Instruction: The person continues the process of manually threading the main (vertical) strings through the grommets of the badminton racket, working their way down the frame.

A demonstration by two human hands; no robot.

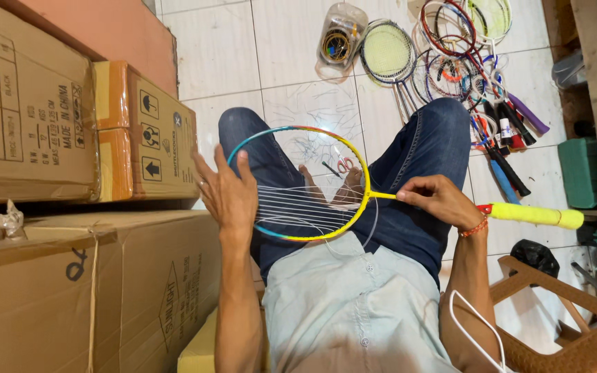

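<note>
I hold a badminton racket (354,155) with a teal and yellow frame across my lap. Only the near part of its head carries white strings (305,205); the far part is unstrung. My left hand (228,193) rests flat against the left side of the frame, fingers spread and touching the strings. My right hand (437,200) is closed around the thin shaft where it leaves the head. The yellow grip (537,215) sticks out to the right past my wrist. A loose string end loops below the frame. Small scissors (344,164) lie on the floor, seen through the head.
Stacked cardboard boxes (43,110) fill the left side. A pile of rackets (464,69) and a clear bag of string coils (338,43) lie on the white tiled floor ahead. A wooden chair (575,324) stands at right, a green box (580,173) beyond it.
</note>
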